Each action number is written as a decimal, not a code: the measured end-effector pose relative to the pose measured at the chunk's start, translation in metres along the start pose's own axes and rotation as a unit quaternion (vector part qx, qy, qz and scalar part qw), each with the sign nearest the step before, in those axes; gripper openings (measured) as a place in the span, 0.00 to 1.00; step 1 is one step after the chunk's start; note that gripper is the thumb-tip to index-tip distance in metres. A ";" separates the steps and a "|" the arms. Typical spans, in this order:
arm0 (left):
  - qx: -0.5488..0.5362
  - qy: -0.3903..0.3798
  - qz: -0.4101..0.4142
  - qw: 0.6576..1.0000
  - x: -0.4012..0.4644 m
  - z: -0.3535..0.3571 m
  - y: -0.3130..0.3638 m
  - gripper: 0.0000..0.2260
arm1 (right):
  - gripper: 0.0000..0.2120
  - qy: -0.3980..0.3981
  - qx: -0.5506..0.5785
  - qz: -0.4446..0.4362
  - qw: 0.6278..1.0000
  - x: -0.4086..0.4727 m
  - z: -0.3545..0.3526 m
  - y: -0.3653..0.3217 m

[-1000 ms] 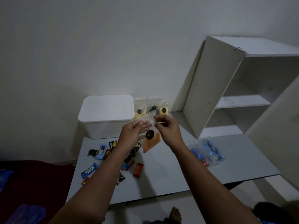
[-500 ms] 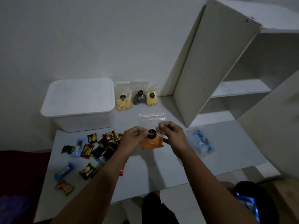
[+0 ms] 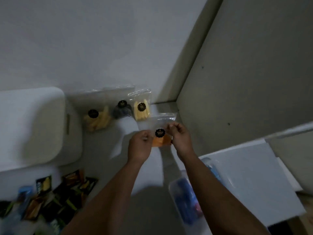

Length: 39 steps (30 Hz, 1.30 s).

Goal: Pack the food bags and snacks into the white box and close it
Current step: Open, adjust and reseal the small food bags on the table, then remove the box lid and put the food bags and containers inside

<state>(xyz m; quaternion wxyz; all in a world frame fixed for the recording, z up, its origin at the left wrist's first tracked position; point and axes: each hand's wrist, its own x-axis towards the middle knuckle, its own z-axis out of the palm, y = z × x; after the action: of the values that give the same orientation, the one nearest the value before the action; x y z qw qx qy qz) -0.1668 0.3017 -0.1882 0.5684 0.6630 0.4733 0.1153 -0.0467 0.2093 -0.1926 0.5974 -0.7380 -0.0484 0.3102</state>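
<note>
Here, both hands, left [image 3: 139, 146] and right [image 3: 180, 139], pinch a clear zip bag of orange snack [image 3: 161, 139] mid-table; apparently unsealed, it could spill before reaching the lidded white plastic box [image 3: 32, 126].

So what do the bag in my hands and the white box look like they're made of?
The bag looks like thin clear glossy plastic film: the table shows through it and its top edge glints. The white box looks like matte moulded plastic, with rounded lid corners and no shine, though blur leaves that unsure.
</note>
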 end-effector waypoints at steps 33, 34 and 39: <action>0.041 0.101 0.132 0.985 -0.055 -0.152 0.014 0.11 | 0.09 -0.004 -0.141 -0.088 0.986 -0.073 0.092 -0.019; 0.061 0.127 0.173 0.975 -0.058 -0.178 0.021 0.11 | 0.09 -0.027 -0.147 -0.093 0.984 -0.083 0.107 -0.032; 0.220 0.280 0.250 0.900 -0.055 -0.324 0.018 0.12 | 0.14 -0.161 -0.211 -0.105 0.958 -0.124 0.191 -0.082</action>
<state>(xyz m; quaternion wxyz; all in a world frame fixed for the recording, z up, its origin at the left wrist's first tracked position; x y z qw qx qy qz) -0.4108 0.4707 -0.0450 0.2043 0.8081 0.4447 0.3279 -0.2201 0.3399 -0.0859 0.4420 -0.7781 -0.2855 0.3432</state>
